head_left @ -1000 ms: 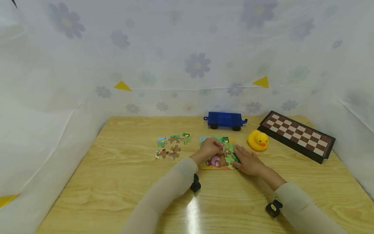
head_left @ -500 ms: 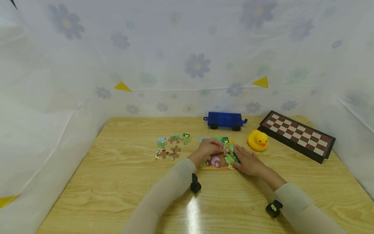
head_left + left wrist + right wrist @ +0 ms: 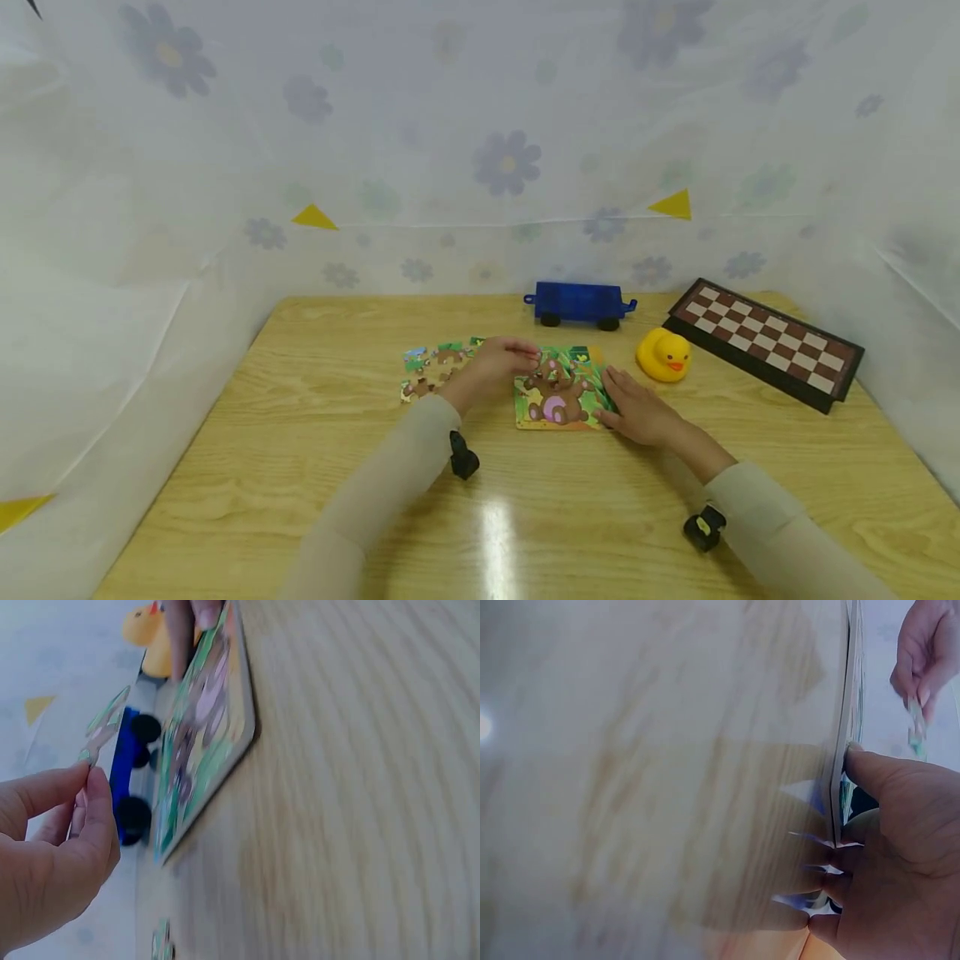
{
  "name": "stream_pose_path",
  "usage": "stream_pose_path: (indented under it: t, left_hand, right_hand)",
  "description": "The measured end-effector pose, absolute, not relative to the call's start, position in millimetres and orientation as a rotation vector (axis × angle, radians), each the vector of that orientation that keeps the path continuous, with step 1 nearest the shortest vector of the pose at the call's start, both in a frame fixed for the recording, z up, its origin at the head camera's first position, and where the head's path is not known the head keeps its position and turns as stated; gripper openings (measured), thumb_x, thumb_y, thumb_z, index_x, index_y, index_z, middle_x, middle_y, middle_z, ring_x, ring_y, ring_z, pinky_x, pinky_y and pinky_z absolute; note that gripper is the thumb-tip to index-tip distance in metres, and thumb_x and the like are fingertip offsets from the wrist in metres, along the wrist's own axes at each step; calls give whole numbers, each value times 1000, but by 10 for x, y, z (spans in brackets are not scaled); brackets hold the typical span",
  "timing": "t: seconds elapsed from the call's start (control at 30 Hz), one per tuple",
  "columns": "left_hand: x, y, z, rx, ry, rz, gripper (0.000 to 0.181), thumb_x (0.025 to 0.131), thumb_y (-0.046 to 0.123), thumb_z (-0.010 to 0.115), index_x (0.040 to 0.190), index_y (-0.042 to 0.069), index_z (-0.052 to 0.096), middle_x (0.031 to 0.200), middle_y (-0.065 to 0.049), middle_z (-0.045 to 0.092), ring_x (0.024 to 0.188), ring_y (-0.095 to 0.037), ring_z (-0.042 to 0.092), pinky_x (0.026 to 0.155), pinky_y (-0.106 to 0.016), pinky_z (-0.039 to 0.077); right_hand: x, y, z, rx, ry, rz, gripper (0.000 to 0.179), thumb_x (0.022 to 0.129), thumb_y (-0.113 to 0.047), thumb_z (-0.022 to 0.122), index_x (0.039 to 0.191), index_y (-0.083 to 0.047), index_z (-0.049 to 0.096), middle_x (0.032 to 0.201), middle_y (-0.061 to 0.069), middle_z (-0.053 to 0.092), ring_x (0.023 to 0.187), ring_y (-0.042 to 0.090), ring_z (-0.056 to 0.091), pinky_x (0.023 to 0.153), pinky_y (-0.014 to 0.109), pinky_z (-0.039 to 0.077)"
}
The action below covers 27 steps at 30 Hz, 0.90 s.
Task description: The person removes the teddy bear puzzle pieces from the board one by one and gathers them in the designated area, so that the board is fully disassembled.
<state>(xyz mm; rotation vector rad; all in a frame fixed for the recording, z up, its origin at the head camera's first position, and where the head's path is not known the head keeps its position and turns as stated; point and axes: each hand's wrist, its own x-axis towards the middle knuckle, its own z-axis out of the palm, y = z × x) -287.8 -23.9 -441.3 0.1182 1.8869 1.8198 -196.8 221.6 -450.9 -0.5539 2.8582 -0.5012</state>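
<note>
My left hand (image 3: 495, 362) hovers just left of the jigsaw board (image 3: 558, 408). In the left wrist view its thumb and fingers pinch a thin jigsaw piece (image 3: 103, 733), raised off the table. The board carries a brown bear picture in a green scene. My right hand (image 3: 641, 412) lies at the board's right edge with fingers extended, and the right wrist view shows its thumb (image 3: 862, 761) touching that edge. Several loose jigsaw pieces (image 3: 418, 390) lie on the table left of the board, partly hidden behind my left hand and forearm.
Behind the board stands a blue toy wagon (image 3: 577, 303). A yellow rubber duck (image 3: 663, 356) sits right of it, close to my right hand. The checkered game board (image 3: 765, 342) lies at the back right. A flowered white cloth (image 3: 420, 167) encloses the table.
My left hand has moved left from above the board to beside it, uncovering the bear's head and covering part of the loose pieces. The right hand stays at the board's edge.
</note>
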Motion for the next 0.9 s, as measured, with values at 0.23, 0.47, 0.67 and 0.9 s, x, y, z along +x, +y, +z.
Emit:
stream_pose_path:
  t: [0.23,0.47,0.67,0.9]
  left_hand:
    - [-2919,-674,-4326,49,1925,1791,27,89,-6,59,116,-3,63,109,-14,64,96,-19,63,94,-36,49]
    - [-2918,-973,-4373,65,2108,1646,23,88,-1,63,112,1,65,108,-10,66,99,-21,63,89,-33,51]
    - [-2907,-1078,-4384,82,2172,1567,23,89,2,64,111,3,67,101,-8,67,90,-19,64,73,-30,53]
    - [-2894,-1079,-4409,99,2266,1519,20,88,2,64,108,1,67,96,-8,66,80,-16,62,65,-27,52]
  right_hand:
    - [-1965,2219,-4472,-551,2849,-500,70,99,-33,50,142,15,23,148,34,18,135,51,16,104,66,19]
    - [-1956,2205,-4466,-572,2852,-500,69,99,-33,50,142,16,24,148,34,19,135,51,17,106,64,20]
    - [-1959,2217,-4481,-587,2861,-507,69,98,-31,51,141,16,25,147,35,20,135,51,18,106,63,21]
    - [-1956,2224,-4503,-580,2865,-487,69,99,-32,49,142,15,24,148,34,19,135,51,17,107,63,20]
